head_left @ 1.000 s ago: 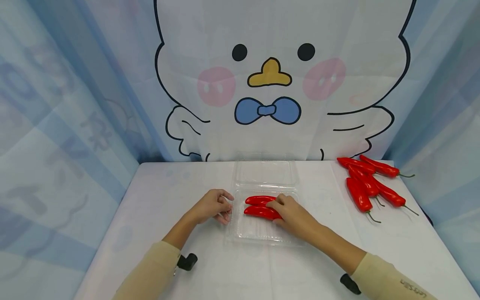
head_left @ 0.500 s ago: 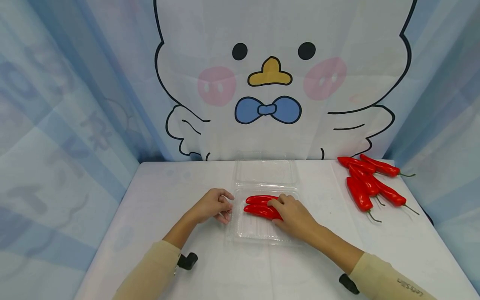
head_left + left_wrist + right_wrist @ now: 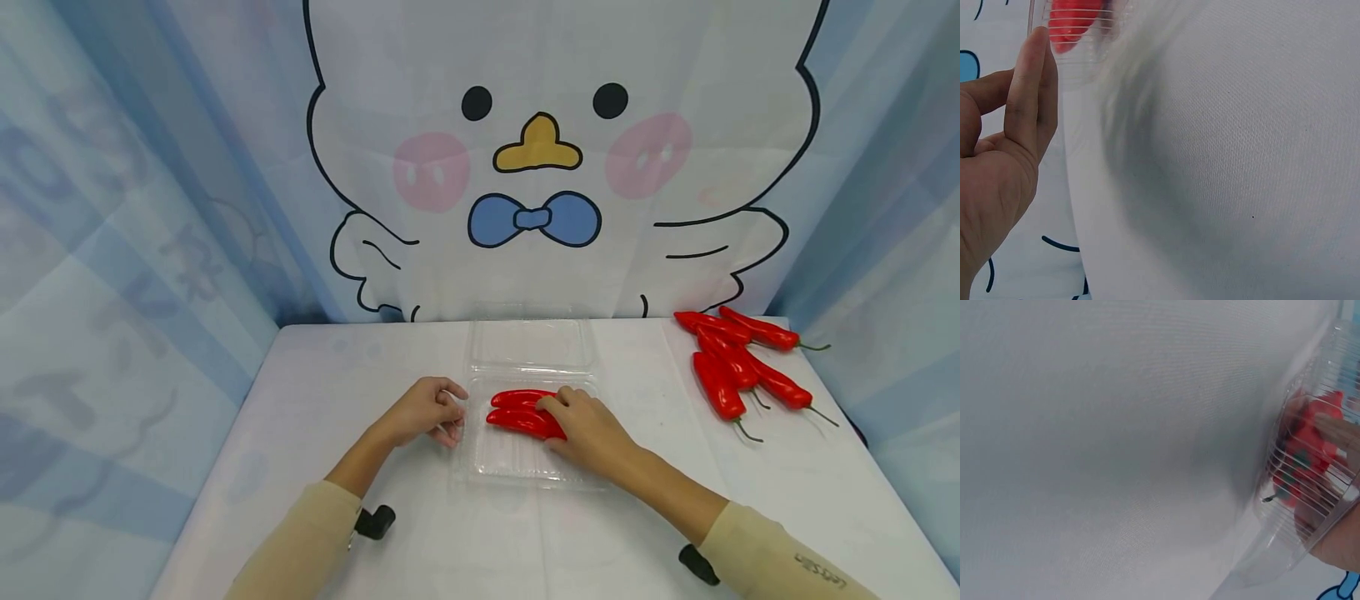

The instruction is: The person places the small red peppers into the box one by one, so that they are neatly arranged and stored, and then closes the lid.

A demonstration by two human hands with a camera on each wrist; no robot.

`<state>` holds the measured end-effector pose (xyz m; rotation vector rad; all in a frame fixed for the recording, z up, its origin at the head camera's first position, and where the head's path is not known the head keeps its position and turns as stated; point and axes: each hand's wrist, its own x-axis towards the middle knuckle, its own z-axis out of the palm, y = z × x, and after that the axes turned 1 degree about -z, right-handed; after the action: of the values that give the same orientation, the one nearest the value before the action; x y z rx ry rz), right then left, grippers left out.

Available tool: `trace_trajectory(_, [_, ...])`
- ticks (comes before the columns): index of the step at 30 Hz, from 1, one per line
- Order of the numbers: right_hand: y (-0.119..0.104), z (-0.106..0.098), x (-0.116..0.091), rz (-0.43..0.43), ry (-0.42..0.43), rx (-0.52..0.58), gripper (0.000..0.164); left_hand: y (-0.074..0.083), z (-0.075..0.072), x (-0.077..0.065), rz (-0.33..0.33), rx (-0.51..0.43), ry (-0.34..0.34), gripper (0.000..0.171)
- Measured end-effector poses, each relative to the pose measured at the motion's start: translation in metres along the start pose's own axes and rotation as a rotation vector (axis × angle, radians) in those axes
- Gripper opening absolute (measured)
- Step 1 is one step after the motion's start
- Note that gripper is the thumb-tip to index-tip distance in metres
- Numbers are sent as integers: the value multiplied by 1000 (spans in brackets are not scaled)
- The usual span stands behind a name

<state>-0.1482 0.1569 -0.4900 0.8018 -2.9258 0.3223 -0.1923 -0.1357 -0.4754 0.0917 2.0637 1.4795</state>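
Two red chili peppers lie side by side in the base of a clear plastic clamshell box (image 3: 517,467) in the head view. My right hand (image 3: 595,435) reaches into the box and grips the front pepper (image 3: 519,422) near its stem end. Its fingers also cover the right end of the back pepper (image 3: 513,398). Through the ribbed wall in the right wrist view, a pepper (image 3: 1310,447) and a green stem show behind my fingers. At the box's left edge is my left hand (image 3: 426,413); its fingers (image 3: 1025,94) are fairly straight, and their tips meet the wall.
The box's clear lid (image 3: 531,343) lies folded back toward the curtain. Several more red peppers (image 3: 720,387) with green stems are heaped at the right back of the white table (image 3: 360,350). Curtains (image 3: 135,250) enclose the table's back and sides.
The front pepper has shifted very slightly under my right hand early on, and is nearly still now. My left hand keeps its place at the box's edge.
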Motion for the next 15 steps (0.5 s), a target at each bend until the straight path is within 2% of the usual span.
trace_trajectory(15, [2,-6,-1,1,-6,46,53,1,-1,0,0,-7,-1,34])
